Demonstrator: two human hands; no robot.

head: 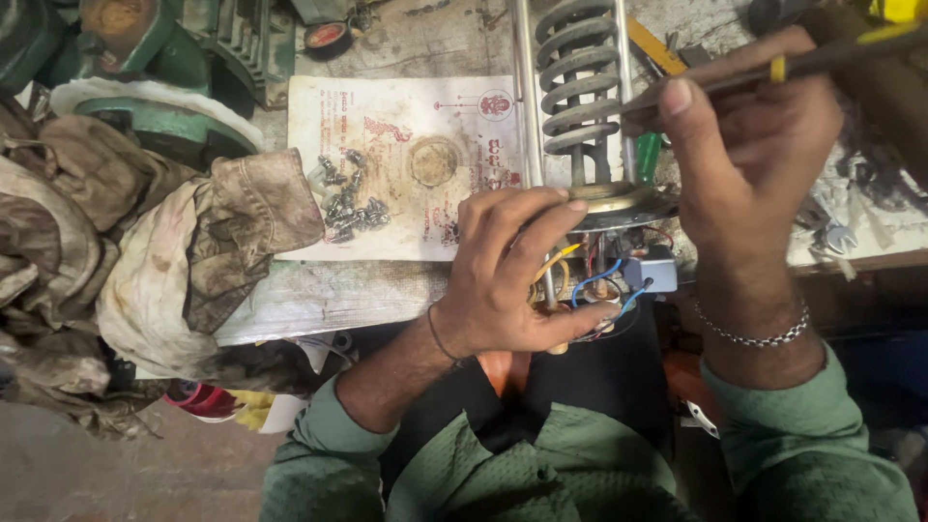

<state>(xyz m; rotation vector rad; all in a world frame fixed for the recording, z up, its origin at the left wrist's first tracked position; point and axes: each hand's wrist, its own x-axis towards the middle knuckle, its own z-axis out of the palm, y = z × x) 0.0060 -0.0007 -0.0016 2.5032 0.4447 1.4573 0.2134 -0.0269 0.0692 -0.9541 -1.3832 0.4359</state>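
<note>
- A heating coil (578,92), grey and wound in a spiral, is seen standing on a round metal plate (619,201); all places below are told from this coil.
- Just under the coil and its plate, a bundle of wires (592,282), blue, yellow and red, is exposed beside a small grey box (655,274).
- The left hand (512,275) is placed below the coil; its fingers (527,232) are curled loosely around a thin metal rod and the wired part, and the thumb is pressed under the wires.
- The right hand (749,145) is held to the right of the coil; its fingers are closed firmly on a screwdriver (822,60) with a yellow band, whose tip is pointed at the coil.
- To the left of the coil, a stained sheet of paper (406,164) is spread on the bench, and a small heap of screws (348,201) is lying loose on it, in no container.
- Farther to the left of the coil, dirty rags (145,251) are piled.
- Far up and left of the coil, green machine housings (155,58) are seen; what is inside them cannot be told.
</note>
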